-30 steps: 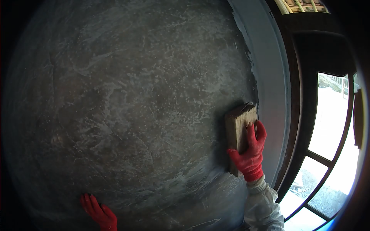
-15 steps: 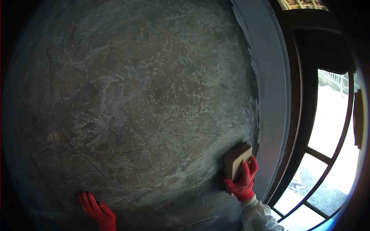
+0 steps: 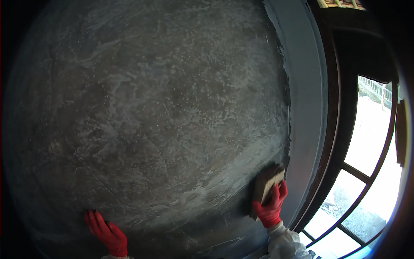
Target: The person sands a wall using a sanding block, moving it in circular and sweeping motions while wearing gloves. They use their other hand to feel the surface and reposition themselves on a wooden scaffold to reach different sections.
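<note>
A mottled dark grey wall point(image 3: 172, 112) with pale smears and specks fills most of the view. My right hand point(image 3: 271, 206), in a red glove with a white sleeve, grips a wooden block point(image 3: 268, 183) by its pale face. The block lies against the wall near its lower right edge, slightly tilted, its far side dark. My left hand point(image 3: 105, 233), also red-gloved, rests on the wall at the lower left with its fingers apart and nothing held.
A smooth grey vertical strip point(image 3: 304, 103) borders the wall on the right. Beyond it stands a dark frame point(image 3: 343, 99) with bright window panes point(image 3: 373, 125). A railing point(image 3: 377, 91) shows outside through the glass.
My right hand and the block have shifted slightly, and the block is tilted more. My left hand appears a little higher and further left. The view has shifted slightly.
</note>
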`<state>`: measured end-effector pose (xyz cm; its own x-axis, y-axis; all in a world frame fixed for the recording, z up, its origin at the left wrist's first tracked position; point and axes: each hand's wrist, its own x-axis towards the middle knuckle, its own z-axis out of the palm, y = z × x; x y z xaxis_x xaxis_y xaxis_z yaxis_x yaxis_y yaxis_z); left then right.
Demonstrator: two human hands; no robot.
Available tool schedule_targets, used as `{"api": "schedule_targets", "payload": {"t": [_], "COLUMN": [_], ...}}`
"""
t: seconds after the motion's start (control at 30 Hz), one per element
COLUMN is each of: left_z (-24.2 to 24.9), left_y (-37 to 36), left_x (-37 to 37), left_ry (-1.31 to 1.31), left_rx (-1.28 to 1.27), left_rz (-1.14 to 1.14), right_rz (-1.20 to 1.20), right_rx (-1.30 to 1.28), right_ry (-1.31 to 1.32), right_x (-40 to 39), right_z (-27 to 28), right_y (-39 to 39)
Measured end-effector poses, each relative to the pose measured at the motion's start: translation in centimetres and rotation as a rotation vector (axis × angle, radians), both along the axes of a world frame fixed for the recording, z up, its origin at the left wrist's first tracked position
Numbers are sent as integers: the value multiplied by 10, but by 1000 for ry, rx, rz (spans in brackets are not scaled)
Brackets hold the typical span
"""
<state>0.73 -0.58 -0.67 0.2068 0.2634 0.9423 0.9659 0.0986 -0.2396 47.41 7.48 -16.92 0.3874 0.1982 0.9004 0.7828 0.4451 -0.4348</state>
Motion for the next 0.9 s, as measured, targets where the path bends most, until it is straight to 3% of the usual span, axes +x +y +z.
{"api": "schedule_targets", "payload": {"t": [0.1,0.17,0.3,0.37,0.5,0.7,0.8,0.9], "left_z": [0,0,-2,-3,-2,-1,0,0], "left_y": [0,-1,2,3,2,1,0,0], "left_x": [-1,-1,-5,-5,-4,-1,-2,-1], "left_ry": [5,-2,16,20,10,-26,-7,-8], "left_rx": [6,0,18,23,17,-7,-9,-5], "left_rz": [-9,-3,-7,-5,-18,-16,-12,-15], "right_rz": [16,13,11,-45,-36,6,38,44], "right_rx": [-63,14,135,109,97,15,-9,79], "right_ry": [-4,-48,-71,-34,-12,-104,-118,-100], "right_x": [2,7,13,13,5,-12,-8,5], "right_z": [-31,11,145,181,156,-36,-28,56], "right_y": [-6,-2,4,6,4,-10,-7,0]}}
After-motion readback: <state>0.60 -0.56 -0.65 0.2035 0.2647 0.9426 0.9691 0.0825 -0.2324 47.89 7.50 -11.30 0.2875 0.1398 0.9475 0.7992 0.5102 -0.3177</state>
